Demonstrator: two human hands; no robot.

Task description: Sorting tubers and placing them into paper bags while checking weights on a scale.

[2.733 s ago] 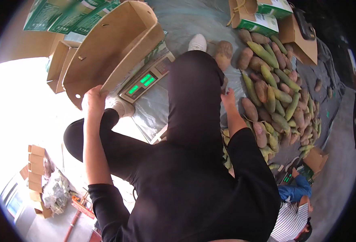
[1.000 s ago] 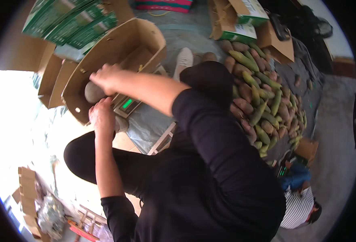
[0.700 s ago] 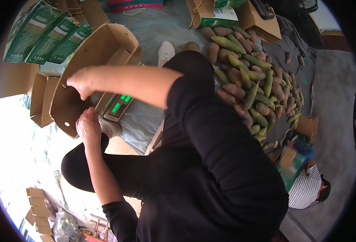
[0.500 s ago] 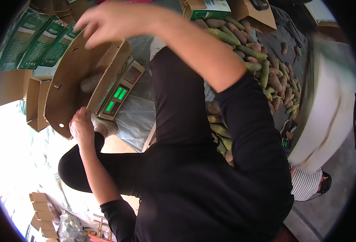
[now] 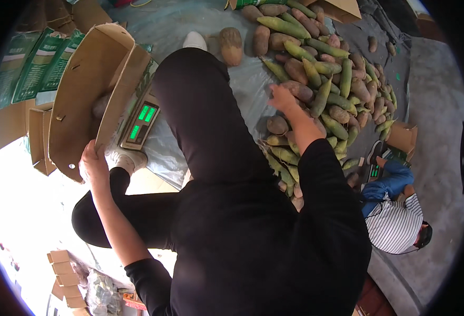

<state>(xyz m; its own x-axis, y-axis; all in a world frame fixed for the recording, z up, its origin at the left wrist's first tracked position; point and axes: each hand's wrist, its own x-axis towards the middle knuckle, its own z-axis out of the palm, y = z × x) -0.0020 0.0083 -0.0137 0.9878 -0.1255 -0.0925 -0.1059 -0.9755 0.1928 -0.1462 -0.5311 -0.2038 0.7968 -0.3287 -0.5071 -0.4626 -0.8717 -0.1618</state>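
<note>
My left hand [image 5: 94, 164] grips the near rim of an open cardboard box [image 5: 79, 89], its fingers closed on the edge. A rounded brown radish [image 5: 101, 106] lies inside, partly hidden by the box wall. The box stands on a digital scale [image 5: 140, 124] with a lit green display. Off to the right, my right hand [image 5: 284, 99] is at the left edge of a pile of green and reddish-brown radishes [image 5: 342, 84]. Its fingers are loosely apart with nothing seen in them, beside a brown radish [image 5: 298, 91].
Green printed cartons [image 5: 34, 68] stand at the far left. A lone brown radish [image 5: 231, 46] sits on the plastic sheet [image 5: 205, 84] near my shoe. At right, a person in a striped shirt [image 5: 395, 226] sits by another scale [image 5: 374, 171]. Folded cardboard [image 5: 66, 276] lies lower left.
My right hand has swung from above the box over to the radish pile on the right. My left hand stays on the box rim. A large pale blurred shape at right is gone.
</note>
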